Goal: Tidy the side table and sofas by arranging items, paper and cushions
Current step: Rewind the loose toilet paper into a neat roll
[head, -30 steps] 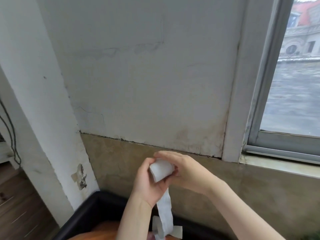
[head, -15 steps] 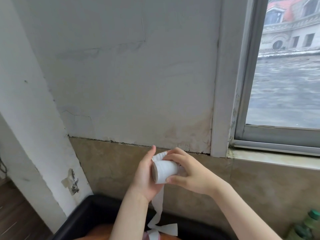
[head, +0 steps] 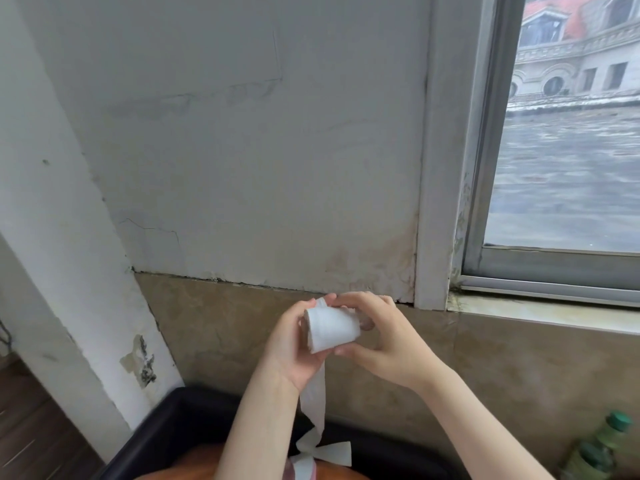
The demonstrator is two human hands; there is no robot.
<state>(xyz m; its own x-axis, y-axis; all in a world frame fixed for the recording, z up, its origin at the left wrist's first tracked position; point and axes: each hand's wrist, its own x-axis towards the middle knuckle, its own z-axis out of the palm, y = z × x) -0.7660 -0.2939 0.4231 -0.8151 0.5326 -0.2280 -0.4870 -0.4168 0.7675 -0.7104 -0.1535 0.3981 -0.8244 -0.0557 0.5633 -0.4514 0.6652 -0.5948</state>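
Note:
A small white paper roll (head: 329,330) is held up in front of the wall, between both hands. My left hand (head: 294,344) cups its left end, with fingers curled around it. My right hand (head: 377,336) pinches it from the right, thumb below and fingers over the top. A loose strip of paper (head: 313,400) trails down from the roll, twisting to a folded end (head: 329,450) above an orange surface (head: 194,467) at the bottom edge.
A black sofa back or armrest (head: 166,424) runs along the bottom. Behind it are a tan tiled wall band and a cracked white wall. Two green-capped bottles (head: 602,441) stand at the lower right, below the window sill (head: 540,315). Wooden floor shows at the far left.
The roll has turned in my hands and more of the strip is wound up. The view has shifted slightly, bringing the bottles further into sight.

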